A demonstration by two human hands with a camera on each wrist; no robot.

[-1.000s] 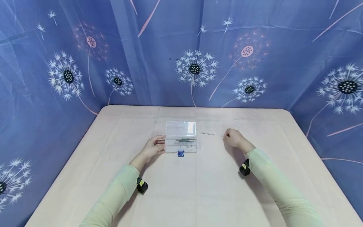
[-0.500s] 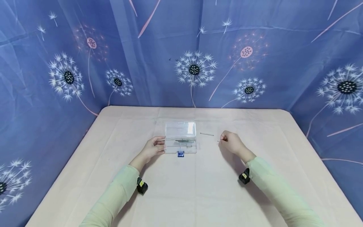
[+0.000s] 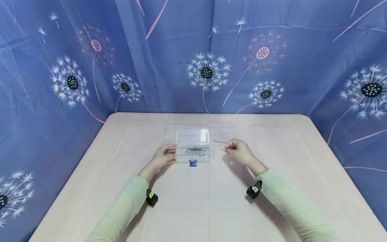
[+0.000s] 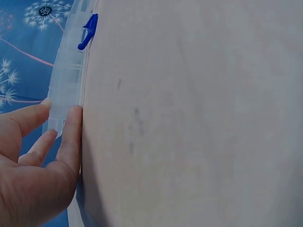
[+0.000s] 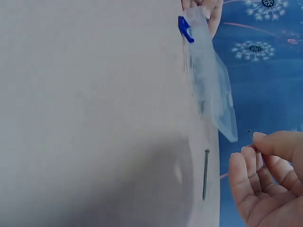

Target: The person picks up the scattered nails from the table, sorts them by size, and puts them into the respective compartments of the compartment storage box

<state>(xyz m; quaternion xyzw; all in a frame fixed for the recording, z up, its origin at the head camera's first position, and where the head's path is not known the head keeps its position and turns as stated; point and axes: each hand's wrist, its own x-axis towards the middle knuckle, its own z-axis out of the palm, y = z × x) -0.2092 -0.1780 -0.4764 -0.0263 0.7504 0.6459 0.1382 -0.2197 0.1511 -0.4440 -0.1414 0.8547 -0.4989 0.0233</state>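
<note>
My left hand [image 3: 161,158] holds the left end of a clear plastic box [image 3: 188,137], with its thumb and fingers against the end walls. The lid stands raised at the back and a blue latch [image 3: 192,163] hangs at the front. Several long nails [image 3: 196,149] lie in the rear compartment, and small metal pieces [image 3: 202,155] in a front one. To the right of the box, my right hand [image 3: 241,153] pinches a small nail [image 5: 250,131] between thumb and fingertips; most of it is hidden. Beside those fingers a long nail [image 5: 205,175] lies on the table.
A pale cloth covers the table [image 3: 181,201]. A blue curtain [image 3: 163,67] with dandelion prints hangs behind and along the sides. Each wrist wears a black camera, the left one [image 3: 152,198] and the right one [image 3: 254,190].
My right hand has moved left toward the box with the small nail, reaching the long nail on the table. My left hand and the box have stayed in place.
</note>
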